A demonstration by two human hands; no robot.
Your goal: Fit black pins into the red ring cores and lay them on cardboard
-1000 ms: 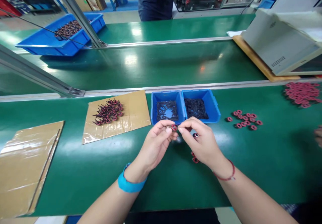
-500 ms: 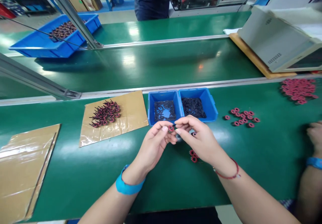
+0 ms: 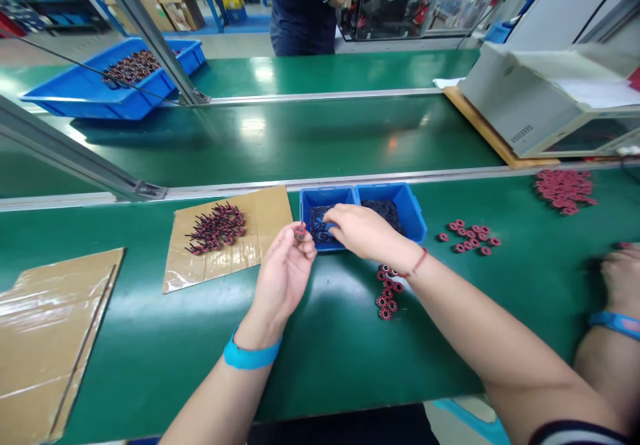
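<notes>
My left hand (image 3: 286, 265) pinches a small red-and-black ring part (image 3: 300, 231) between thumb and fingers, just in front of the left blue bin (image 3: 327, 195). Over that bin, which holds small black pieces, my right hand (image 3: 357, 228) reaches in from the right with bent fingers; whether its fingertips hold a piece is too small to tell. Beside it the right blue bin (image 3: 416, 215) holds more black pieces. Several red-and-black rings (image 3: 387, 295) lie on the green table below my right wrist.
A cardboard sheet (image 3: 265, 221) bears assembled parts (image 3: 217, 228) at left; another cardboard sheet (image 3: 45, 338) lies nearer. Ring groups (image 3: 470, 237) (image 3: 565, 190) are at right, with another person's hand (image 3: 620, 275). A metal rail (image 3: 240, 191) runs behind the bins.
My hands have parted. The left moved left with the ring part; the right moved up and over the left bin. More rings on the table are uncovered. The view has shifted slightly.
</notes>
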